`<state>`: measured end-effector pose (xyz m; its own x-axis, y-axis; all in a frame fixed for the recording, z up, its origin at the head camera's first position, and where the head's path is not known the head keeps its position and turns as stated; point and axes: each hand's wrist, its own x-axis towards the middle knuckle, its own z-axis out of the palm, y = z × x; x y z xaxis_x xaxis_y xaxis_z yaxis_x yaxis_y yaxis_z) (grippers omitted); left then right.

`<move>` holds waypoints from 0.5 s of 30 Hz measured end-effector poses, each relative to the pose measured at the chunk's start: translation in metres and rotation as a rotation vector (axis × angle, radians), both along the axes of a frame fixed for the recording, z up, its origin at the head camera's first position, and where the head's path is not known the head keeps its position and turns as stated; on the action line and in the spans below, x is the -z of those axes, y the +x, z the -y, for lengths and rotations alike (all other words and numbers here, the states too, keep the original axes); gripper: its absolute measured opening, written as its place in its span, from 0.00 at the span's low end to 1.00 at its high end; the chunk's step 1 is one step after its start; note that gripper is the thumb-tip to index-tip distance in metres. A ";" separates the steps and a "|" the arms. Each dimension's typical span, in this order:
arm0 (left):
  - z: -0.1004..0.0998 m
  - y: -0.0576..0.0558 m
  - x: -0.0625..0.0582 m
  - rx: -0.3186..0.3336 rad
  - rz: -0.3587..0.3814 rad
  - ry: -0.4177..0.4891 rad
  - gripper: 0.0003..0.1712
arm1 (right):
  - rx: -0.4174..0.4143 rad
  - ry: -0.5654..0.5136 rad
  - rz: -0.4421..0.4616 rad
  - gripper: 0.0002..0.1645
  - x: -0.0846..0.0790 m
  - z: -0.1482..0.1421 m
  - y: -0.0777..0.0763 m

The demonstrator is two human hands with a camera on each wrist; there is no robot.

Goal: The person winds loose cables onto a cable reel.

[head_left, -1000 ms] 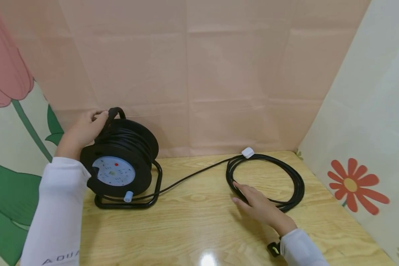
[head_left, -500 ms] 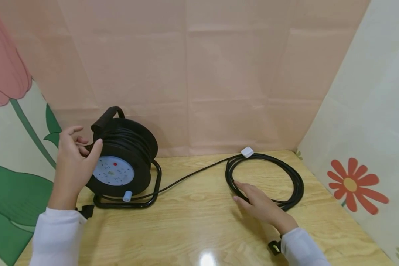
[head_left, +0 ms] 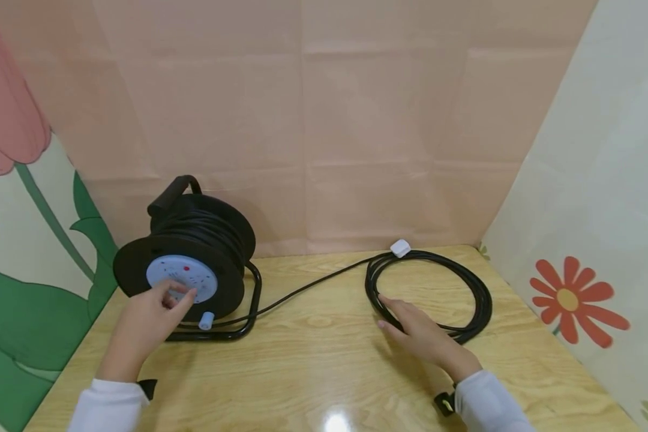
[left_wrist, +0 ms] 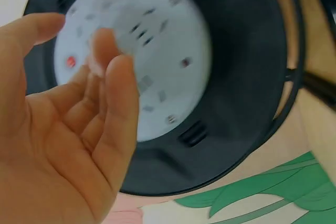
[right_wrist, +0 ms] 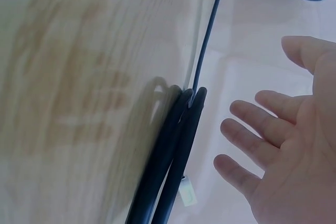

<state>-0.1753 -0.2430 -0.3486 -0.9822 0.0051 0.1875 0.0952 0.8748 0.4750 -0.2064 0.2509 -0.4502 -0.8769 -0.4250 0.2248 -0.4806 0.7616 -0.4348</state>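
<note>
A black cable reel (head_left: 202, 240) stands on its tube frame at the left, a light blue socket panel (left_wrist: 173, 77) on its front and a pale blue crank knob (head_left: 206, 321) at its lower edge. My left hand (head_left: 151, 318) hovers before the panel, fingers loosely bent and holding nothing. From the reel a black cable (head_left: 318, 281) runs right to a loose coil (head_left: 483, 294) lying flat, with a white plug (head_left: 401, 248) on its far side. Over the coil's near left part is my right hand (right_wrist: 286, 140), fingers spread and relaxed, a visible gap from the cable in the right wrist view.
Everything stands on a wood-grain table (head_left: 313, 372). A pinkish backdrop (head_left: 356, 132) rises right behind the table's back edge. Flower-printed sheets (head_left: 599, 210) line both sides. The reel's carrying handle (head_left: 170, 195) leans up toward the back.
My left hand has let go of the reel's handle and come down and nearer, in front of the socket panel. My right hand, the coil and the reel look almost unchanged.
</note>
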 end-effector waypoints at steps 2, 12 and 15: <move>-0.002 -0.003 0.008 -0.004 0.058 -0.025 0.35 | 0.002 -0.002 0.010 0.37 -0.001 0.000 0.000; -0.019 -0.013 0.043 0.013 0.154 0.096 0.32 | -0.029 -0.022 0.000 0.37 -0.008 0.009 -0.007; -0.021 -0.014 0.051 -0.017 0.136 0.083 0.25 | -0.054 -0.021 0.015 0.37 -0.010 0.019 -0.010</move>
<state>-0.1895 -0.2216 -0.3997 -0.9984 -0.0214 0.0517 0.0109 0.8327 0.5536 -0.2163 0.2320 -0.4401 -0.8558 -0.4674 0.2217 -0.5145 0.7249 -0.4580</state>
